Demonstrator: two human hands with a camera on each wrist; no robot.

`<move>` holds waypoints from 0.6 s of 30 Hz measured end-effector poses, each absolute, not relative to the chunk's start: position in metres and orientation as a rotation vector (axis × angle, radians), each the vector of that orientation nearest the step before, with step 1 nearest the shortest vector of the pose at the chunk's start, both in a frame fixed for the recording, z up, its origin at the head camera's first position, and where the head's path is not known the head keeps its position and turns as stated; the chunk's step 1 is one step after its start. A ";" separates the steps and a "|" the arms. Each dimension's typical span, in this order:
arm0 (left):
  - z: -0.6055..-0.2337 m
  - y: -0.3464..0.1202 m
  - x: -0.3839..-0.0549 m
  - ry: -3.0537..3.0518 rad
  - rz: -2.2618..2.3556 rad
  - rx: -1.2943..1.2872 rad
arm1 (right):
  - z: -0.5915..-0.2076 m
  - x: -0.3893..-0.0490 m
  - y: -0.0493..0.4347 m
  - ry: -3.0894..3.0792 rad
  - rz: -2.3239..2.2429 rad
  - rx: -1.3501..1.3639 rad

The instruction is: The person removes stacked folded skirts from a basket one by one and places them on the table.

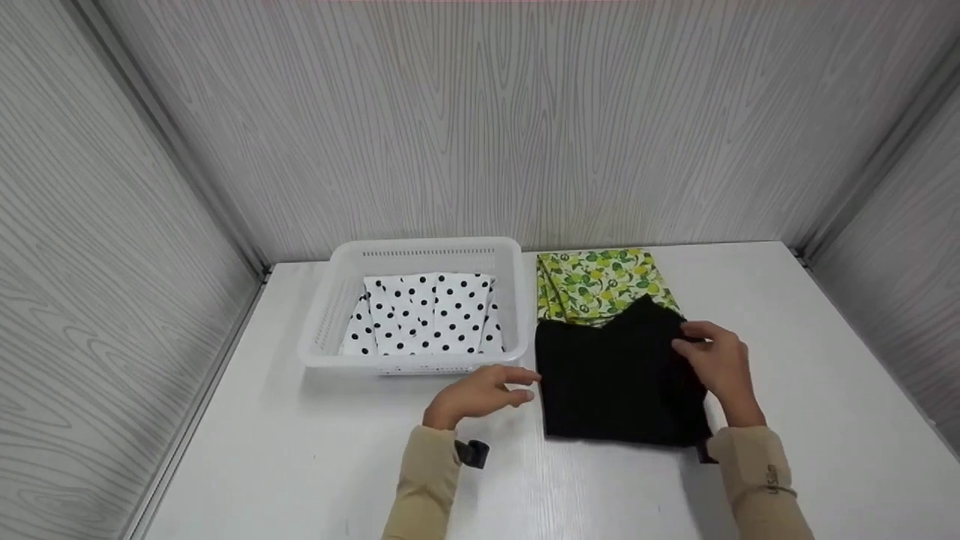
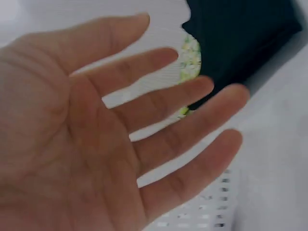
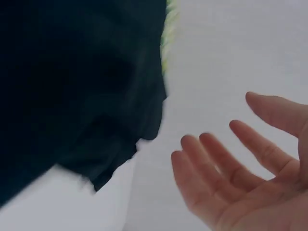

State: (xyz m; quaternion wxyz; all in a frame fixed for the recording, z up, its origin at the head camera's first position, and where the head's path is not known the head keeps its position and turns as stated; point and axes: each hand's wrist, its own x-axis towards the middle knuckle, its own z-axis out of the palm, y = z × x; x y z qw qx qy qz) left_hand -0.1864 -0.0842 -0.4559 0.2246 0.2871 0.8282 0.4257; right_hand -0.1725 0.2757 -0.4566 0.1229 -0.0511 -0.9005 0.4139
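A folded black cloth garment (image 1: 611, 382) lies on the white table, one pointed corner sticking up at its back. My left hand (image 1: 484, 394) hovers by its left edge; in the left wrist view the fingers (image 2: 163, 106) are spread and the palm holds nothing. Over the garment's right side is my right hand (image 1: 716, 364), and the right wrist view shows its fingers (image 3: 216, 168) relaxed and apart from the black cloth (image 3: 82, 86). Behind the garment, partly covered by it, lies a folded cloth with a green and yellow fruit print (image 1: 600, 281).
A white plastic basket (image 1: 319, 330) stands left of the black garment, with a folded white cloth with black dots (image 1: 427, 311) inside. Pale wood-grain panels (image 1: 480, 127) enclose the table (image 1: 247, 450) at the back and both sides.
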 end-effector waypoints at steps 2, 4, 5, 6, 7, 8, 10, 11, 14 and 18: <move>-0.444 -0.095 -0.185 2.259 1.241 0.824 | -0.450 -0.183 0.264 -2.595 1.243 -0.032; -0.437 -0.103 -0.186 2.292 1.289 0.878 | -0.445 -0.194 0.253 -2.573 1.293 0.071; -0.435 -0.107 -0.186 2.319 1.322 0.899 | -0.442 -0.200 0.248 -2.564 1.316 0.111; -0.433 -0.110 -0.187 2.353 1.354 0.912 | -0.440 -0.204 0.243 -2.554 1.347 0.147; -0.433 -0.113 -0.188 2.385 1.395 0.912 | -0.438 -0.208 0.237 -2.547 1.375 0.177; -0.433 -0.116 -0.190 2.427 1.431 0.916 | -0.436 -0.212 0.231 -2.543 1.402 0.206; -0.434 -0.123 -0.195 2.519 1.496 0.895 | -0.432 -0.219 0.219 -2.525 1.455 0.265; -0.435 -0.126 -0.197 2.564 1.523 0.870 | -0.430 -0.222 0.213 -2.517 1.478 0.293; -0.438 -0.136 -0.203 2.689 1.544 0.784 | -0.425 -0.231 0.194 -2.497 1.540 0.374; -0.442 -0.147 -0.209 2.797 1.542 0.680 | -0.421 -0.239 0.168 -2.468 1.615 0.421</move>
